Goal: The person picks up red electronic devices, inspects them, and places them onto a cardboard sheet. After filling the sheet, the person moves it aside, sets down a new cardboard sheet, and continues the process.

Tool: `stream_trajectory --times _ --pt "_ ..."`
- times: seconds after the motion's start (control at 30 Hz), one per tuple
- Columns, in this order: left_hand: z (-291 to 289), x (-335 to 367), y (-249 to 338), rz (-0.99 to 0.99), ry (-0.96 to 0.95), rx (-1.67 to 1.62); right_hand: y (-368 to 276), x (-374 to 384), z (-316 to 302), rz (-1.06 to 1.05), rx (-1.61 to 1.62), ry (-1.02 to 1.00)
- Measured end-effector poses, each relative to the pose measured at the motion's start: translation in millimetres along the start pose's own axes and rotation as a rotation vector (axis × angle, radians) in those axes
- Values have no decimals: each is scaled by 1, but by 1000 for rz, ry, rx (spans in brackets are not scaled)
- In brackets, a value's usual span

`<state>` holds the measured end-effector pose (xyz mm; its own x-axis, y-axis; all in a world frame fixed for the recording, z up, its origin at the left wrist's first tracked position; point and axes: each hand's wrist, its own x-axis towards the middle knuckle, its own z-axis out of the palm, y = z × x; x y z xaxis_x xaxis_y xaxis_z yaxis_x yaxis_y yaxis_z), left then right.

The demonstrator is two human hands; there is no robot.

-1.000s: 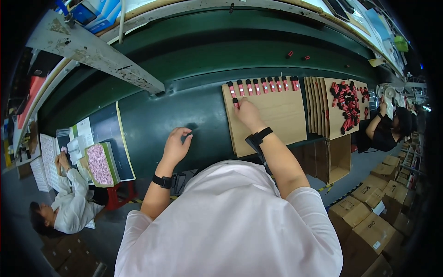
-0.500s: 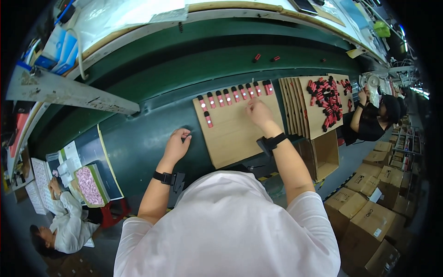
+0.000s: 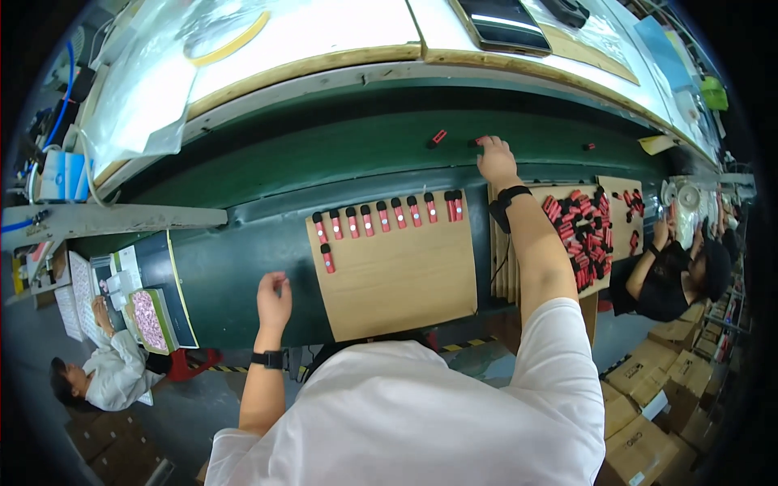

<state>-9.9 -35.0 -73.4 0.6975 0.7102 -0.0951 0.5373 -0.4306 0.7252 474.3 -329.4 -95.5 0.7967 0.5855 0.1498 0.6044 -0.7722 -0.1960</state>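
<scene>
On the green work surface, my right hand [image 3: 496, 160] reaches away from me, fingers closed at a small red tube with a black cap [image 3: 477, 142]. My fingers partly cover that tube. My left hand [image 3: 274, 300] hovers near the left side of a cardboard sheet [image 3: 397, 283], holding nothing, its fingers loosely bent and apart. Along the sheet's far edge stands a row of red tubes with black caps [image 3: 383, 217], most showing a round white dot. One more tube [image 3: 327, 258] lies under the row's left end. Another loose tube [image 3: 438, 138] lies left of my right hand.
To the right, many tubes [image 3: 579, 235] are heaped on stacked cardboard. A small red piece [image 3: 589, 147] lies further right on the green surface. A phone [image 3: 502, 28] rests on the white shelf ahead. Two people [image 3: 685, 271] sit at the sides; cartons [image 3: 640, 377] stand lower right.
My right hand has left the cardboard sheet's tube row and moved far and to the right, to a loose tube. My left hand stays beside the sheet. The view has shifted.
</scene>
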Motion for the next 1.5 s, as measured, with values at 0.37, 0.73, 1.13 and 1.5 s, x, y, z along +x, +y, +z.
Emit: stream_trajectory --times 0.37,0.73,1.13,1.5 --pt "-24 -45 -7 -265 99 198 6 57 54 -18 14 -188" --pt "-15 -45 16 -264 74 139 -55 89 47 -310 71 -387" --pt "-26 9 138 112 -16 -124 -126 -39 -113 -218 919 -197" --pt "-77 -20 229 551 -459 -411 -264 -201 -210 -169 1141 -53"
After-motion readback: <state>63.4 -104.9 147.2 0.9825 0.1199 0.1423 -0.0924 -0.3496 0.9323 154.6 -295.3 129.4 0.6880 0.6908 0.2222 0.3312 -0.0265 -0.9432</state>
